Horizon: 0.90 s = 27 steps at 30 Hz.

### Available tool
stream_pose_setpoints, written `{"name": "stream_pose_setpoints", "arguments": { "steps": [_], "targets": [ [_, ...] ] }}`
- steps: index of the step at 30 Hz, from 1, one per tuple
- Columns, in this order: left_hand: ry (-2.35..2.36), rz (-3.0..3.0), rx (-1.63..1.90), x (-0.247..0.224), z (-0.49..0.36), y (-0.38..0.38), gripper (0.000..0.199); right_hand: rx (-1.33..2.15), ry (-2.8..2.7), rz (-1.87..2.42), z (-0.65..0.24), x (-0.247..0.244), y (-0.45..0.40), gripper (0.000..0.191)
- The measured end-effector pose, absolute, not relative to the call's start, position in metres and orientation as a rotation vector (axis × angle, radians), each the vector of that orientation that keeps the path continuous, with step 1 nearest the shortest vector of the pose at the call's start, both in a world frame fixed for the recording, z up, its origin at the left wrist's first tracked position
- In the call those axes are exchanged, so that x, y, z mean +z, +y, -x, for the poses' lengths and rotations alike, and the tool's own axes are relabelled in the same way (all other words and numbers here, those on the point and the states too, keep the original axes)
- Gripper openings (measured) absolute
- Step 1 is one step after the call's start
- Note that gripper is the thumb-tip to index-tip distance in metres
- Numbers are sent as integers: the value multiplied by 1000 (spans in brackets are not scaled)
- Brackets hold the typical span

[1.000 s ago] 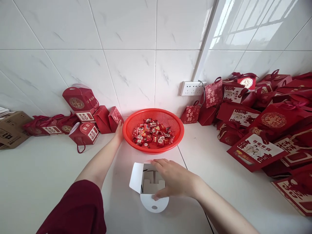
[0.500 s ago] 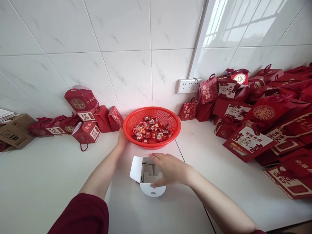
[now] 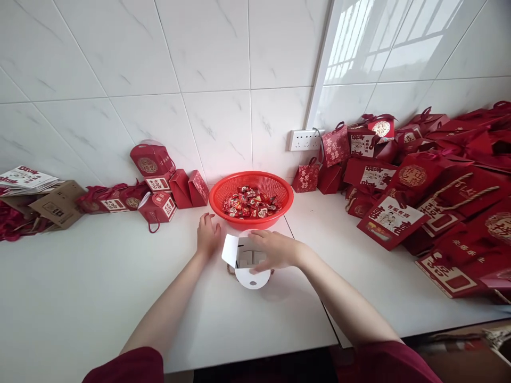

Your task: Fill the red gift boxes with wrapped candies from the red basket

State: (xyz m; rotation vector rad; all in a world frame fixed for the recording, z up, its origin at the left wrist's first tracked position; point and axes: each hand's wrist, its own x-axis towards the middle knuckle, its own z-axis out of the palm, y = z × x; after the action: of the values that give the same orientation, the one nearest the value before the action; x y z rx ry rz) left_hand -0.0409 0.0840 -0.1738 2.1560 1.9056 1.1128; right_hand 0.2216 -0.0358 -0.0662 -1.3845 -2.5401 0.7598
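A gift box (image 3: 251,277) stands on the white table with its lid flaps folded outward. Its inside is white and I see no sweets in it, though my right hand hides part of the opening. A twisted cord handle shows at its side. My right hand (image 3: 276,248) spans the box's right side, fingers on the far flap and thumb at the near one. Just left of the box, my left hand (image 3: 208,236) hovers or rests by the table with loosely parted fingers, holding nothing. Behind both is a red plastic basket (image 3: 215,198) of wrapped candies (image 3: 251,203).
A large pile of red gift boxes (image 3: 415,175) fills the right side. More red boxes (image 3: 157,207) line the wall at left, beside a brown cardboard box (image 3: 59,205) with cards (image 3: 27,178). A power strip (image 3: 305,140) is on the tiled wall.
My left hand has come away from the basket's left rim, back toward me. My right hand stays at the gift box. The view has shifted, showing the table's front edge.
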Motion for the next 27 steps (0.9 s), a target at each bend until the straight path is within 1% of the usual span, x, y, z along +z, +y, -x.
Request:
{"name": "stream_pose_setpoints", "arguments": {
  "steps": [2, 3, 6, 8, 10, 12, 14, 19, 23, 27],
  "targets": [
    [1883, -2114, 1199, -163, 40, 72, 36, 745, -2553, 1350, -229, -58, -39, 90],
    [1877, -2091, 1239, -154, 41, 68, 36, 743, -2553, 1311, -233, -53, -40, 84],
    [1858, -2036, 1320, -114, 41, 63, 34, 751, -2453, 1215, -247, -33, -43, 56],
    [1811, -2040, 1283, -83, 41, 62, 33, 714, -2358, 1209, -255, -21, -41, 39],
    [1714, -2081, 1116, -55, 41, 61, 30, 646, -2244, 1268, -261, -14, -34, 31],
    [1626, -2117, 883, -38, 39, 56, 31, 569, -2125, 1414, -265, -12, -24, 30],
    [1556, -2130, 663, -32, 35, 50, 36, 506, -2048, 1570, -268, -16, -11, 32],
    [1390, -2110, 266, -45, 13, 42, 42, 480, -2040, 1759, -274, -29, 22, 34],
    [1209, -2089, 100, -56, -1, 48, 34, 512, -2085, 1876, -272, -37, 57, 32],
    [1174, -2090, 92, -61, -4, 49, 23, 603, -2254, 1898, -263, -48, 97, 22]
  ]
}}
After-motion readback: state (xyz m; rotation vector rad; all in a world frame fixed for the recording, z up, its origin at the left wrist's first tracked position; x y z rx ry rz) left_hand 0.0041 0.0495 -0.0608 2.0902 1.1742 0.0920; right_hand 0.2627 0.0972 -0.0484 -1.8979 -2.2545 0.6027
